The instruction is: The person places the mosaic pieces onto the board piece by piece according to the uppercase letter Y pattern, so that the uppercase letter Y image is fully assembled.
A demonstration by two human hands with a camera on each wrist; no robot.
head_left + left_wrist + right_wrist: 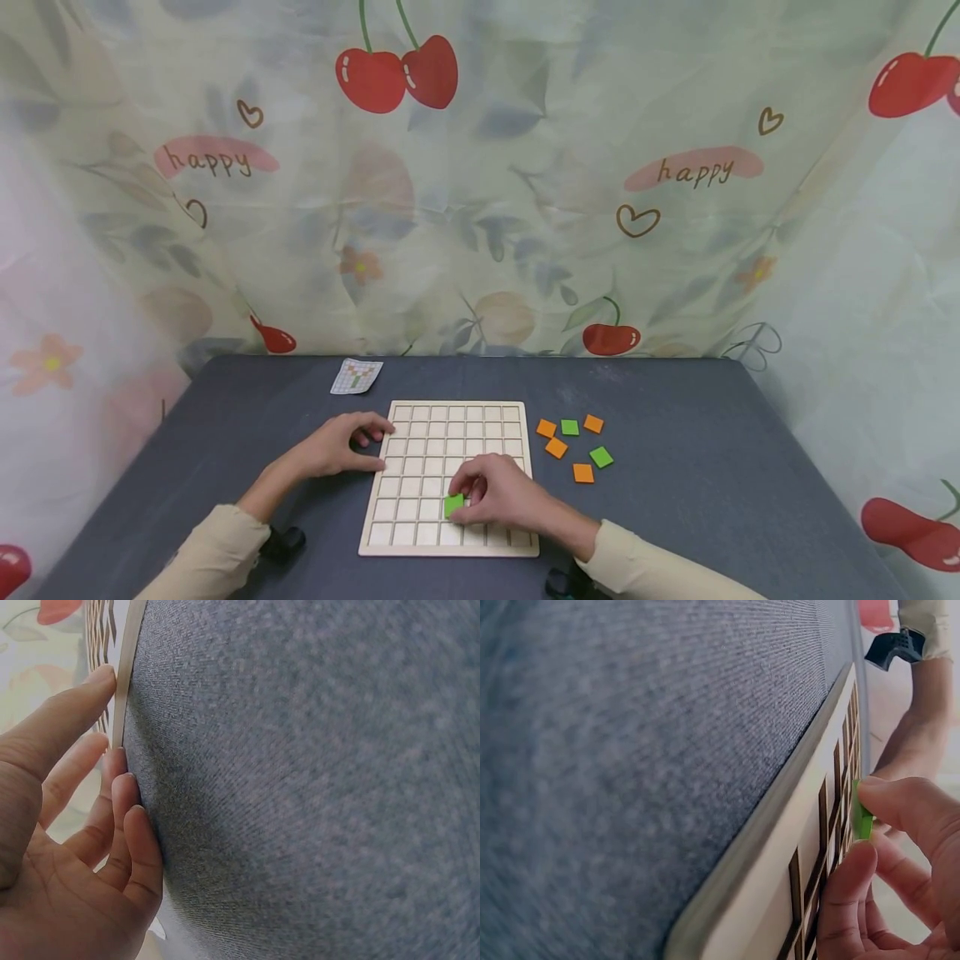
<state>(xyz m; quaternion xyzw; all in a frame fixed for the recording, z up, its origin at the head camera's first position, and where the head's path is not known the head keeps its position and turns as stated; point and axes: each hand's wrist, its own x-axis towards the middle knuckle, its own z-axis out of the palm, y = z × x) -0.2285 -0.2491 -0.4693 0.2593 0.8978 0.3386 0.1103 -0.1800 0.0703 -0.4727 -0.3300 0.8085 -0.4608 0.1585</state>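
A pale wooden board (405, 486) with a grid of square cells lies flat on the table. My right hand (501, 493) pinches a green square tile (453, 505) between thumb and fingers over a cell near the board's front middle. In the right wrist view the green tile (861, 813) stands tilted at the fingertips, close above the grid. At the board's left edge rests my left hand (337, 444), thumb and fingertips touching the rim. The left wrist view shows this hand (82, 855) with fingers loosely bent against the board's side (129, 667).
Right of the board lie several orange tiles (583, 473) and two green tiles (601, 457). A small paper card (356, 377) with a printed grid pattern lies behind the board, to the left. Dark cloth (660, 500) covers the table, and a patterned curtain (480, 167) hangs behind.
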